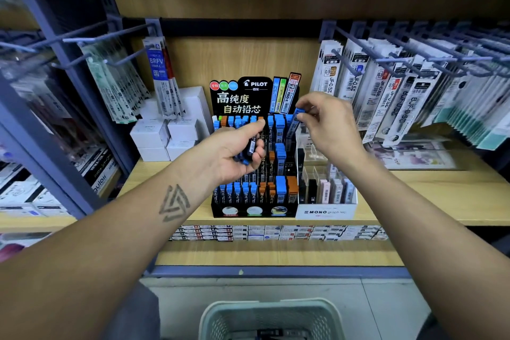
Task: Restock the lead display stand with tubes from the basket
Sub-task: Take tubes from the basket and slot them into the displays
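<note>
Pinching one blue-capped lead tube [294, 122] between thumb and fingertips, our right hand [328, 124] holds it tilted over the top right row of the black Pilot display stand [253, 146], its lower end down among the tubes already standing there. Our left hand [234, 149] is curled round a small bundle of tubes [249, 149], dark bodies with blue caps showing between the fingers and the palm; it hangs in front of the stand's middle rows, so we cannot see what those rows hold behind it.

The stand sits on a wooden shelf [427, 201] near its front edge, roughly midway along. Its tiers carry tubes with blue and orange caps, packed in the front row. Touching its right side is a white Mono graph box [327, 211] with pale and dark tubes. White cartons [165, 135] are stacked to the stand's left, toward the back of the shelf. Packaged refills [400, 96] hang on hooks to the right, more on the left.

Below, on the floor, stands the pale green basket [271, 317], a few dark items lying in its bottom; what they are we cannot tell.
</note>
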A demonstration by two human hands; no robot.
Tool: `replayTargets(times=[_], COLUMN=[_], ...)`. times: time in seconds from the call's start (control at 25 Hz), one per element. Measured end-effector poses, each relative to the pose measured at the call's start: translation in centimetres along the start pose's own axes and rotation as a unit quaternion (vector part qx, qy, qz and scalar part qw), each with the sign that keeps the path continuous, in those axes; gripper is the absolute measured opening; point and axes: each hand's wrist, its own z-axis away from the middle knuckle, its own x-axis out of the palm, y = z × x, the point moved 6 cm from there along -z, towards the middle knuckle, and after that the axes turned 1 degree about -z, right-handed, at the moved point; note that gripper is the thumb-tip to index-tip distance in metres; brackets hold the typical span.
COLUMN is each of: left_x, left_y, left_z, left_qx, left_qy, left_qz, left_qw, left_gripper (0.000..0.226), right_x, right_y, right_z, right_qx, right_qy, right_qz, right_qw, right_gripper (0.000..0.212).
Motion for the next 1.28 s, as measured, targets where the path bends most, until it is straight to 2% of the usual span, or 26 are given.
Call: replayTargets(times=[0.28,0.4,0.56,0.64,0.68,0.72,0.76,0.84,1.0,1.16,1.28], left_x=[0.1,0.6,1.0,1.1,1.2,1.3,1.4,1.6,1.8,1.5,1.2], left_y=[-0.3,-0.9,-1.4,-1.4,-1.4,-1.4,-1.4,-1.5,-1.8,-1.9,-1.5], left_z=[0.4,0.6,0.7,0.7,0.8,0.9,0.9,1.0,1.2,1.2,1.4], left_qx=[0.005,-0.004,-0.007,0.001,0.004,0.007,0.010,0.017,0.015,0.000,-0.008], left_qy=[-0.013,-0.038,-0.080,-0.097,-0.106,-0.114,-0.118,-0.119,-0.109,-0.114,-0.124], left_qz=[-0.017,-0.028,-0.038,-0.037,-0.035,-0.033,-0.034,-0.048,-0.050,-0.038,-0.030], left_qw=[1.000,0.999,0.996,0.995,0.994,0.993,0.992,0.992,0.993,0.993,0.992], left_gripper=[0.030,0.034,0.036,0.034,0.032,0.030,0.029,0.033,0.035,0.029,0.025], right_x=[2.0,2.9,2.4,1.8,1.6,1.8,2.2,2.7,2.1,1.0,0.9], right_y=[0.0,0.2,0.5,0.1,0.0,-0.2,-0.6,-1.3,-0.3,0.2,0.0], right_z=[0.3,0.9,1.1,1.4,1.6,2.0,2.5,3.4,3.6,3.3,3.3], right_qx=[-0.023,-0.029,-0.014,0.023,0.072,0.130,0.181,0.228,0.284,0.277,0.274], right_qy=[-0.030,-0.034,-0.046,-0.026,-0.032,-0.062,-0.108,-0.170,-0.126,-0.098,-0.105], right_qz=[0.055,0.098,0.145,0.044,-0.057,-0.174,-0.275,-0.372,-0.458,-0.445,-0.468], right_qw=[0.998,0.994,0.988,0.998,0.995,0.974,0.938,0.884,0.833,0.846,0.834], right_gripper=[0.018,0.014,0.022,0.022,0.019,0.014,0.011,0.011,0.012,0.017,0.018])
